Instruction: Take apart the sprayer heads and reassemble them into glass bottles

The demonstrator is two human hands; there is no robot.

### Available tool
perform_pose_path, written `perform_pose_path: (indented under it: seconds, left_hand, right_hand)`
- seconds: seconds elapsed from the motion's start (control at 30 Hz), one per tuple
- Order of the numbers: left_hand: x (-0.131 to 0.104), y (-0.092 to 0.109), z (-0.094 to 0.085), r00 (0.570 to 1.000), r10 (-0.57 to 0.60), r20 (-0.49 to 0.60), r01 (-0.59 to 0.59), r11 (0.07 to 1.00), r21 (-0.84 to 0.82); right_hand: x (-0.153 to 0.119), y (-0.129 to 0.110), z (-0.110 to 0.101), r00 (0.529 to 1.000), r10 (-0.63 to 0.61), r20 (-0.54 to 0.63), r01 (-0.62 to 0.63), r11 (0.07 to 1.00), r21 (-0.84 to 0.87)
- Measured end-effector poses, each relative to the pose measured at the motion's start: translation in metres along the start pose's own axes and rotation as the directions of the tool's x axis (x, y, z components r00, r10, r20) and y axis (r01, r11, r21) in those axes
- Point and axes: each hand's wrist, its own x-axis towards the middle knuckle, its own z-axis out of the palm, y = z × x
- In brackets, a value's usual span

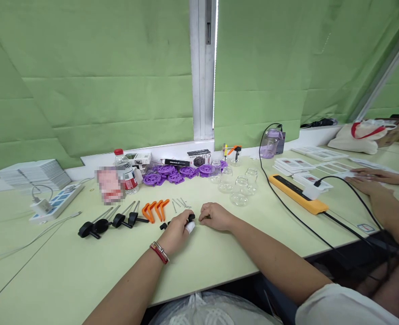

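My left hand [178,234], with a white wrap on its thumb and bracelets at the wrist, is closed round a small black plastic part [191,218] just above the table. Close to its right, my right hand [216,216] has its fingers pinched together; whatever is between them is too small to make out. Another small black piece [163,226] lies by the left hand. Beyond it are orange angled levers [156,211] in a row and several thin metal pins [179,204]. Black round caps with metal rods [120,220] lie further left.
Clear glass jars [239,198] stand beyond my right hand. Purple plastic discs [175,174] are piled near the wall, beside a water bottle [126,174]. An orange power strip [297,194] with cables lies right. Another person's hands [368,180] rest on papers there.
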Motion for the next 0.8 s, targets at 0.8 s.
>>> perform_pose_path:
  seconds: [0.8]
  left_hand:
    - [-0.0007,0.0018,-0.0012,1.0,0.015,0.015,-0.015,1.0,0.01]
  right_hand:
    - [-0.0001,-0.0029,0.0045,0.998,-0.051,-0.021,0.05,0.998,-0.04]
